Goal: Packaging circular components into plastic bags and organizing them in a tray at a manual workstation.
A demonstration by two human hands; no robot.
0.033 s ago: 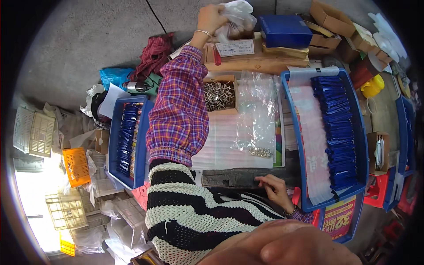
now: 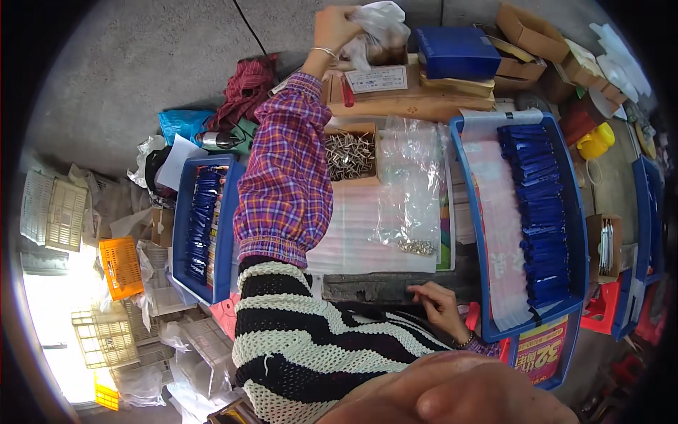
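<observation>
Stretched far out over the back of the table, my left hand (image 2: 335, 30) has its fingers closed on the edge of a white plastic bag (image 2: 383, 20). The bag stands in a cardboard box (image 2: 378, 78) with a label on its front; its contents are hidden. My right hand (image 2: 439, 304) rests by the near edge of the table, index finger extended and the others loosely bent, with nothing visible in it. Between the hands, a small open box (image 2: 351, 153) holds many metal rivet-like pins. Beside it lies a transparent plastic bag (image 2: 413, 184) with small metal pieces (image 2: 417, 246) at its near end.
Blue trays with rows of blue-handled items stand at the right (image 2: 480, 261) and left (image 2: 180, 233). A blue box (image 2: 458, 51) and open cartons (image 2: 531, 32) crowd the far right, near a yellow cup (image 2: 597, 141). Plastic crates (image 2: 121, 267) are stacked at the left.
</observation>
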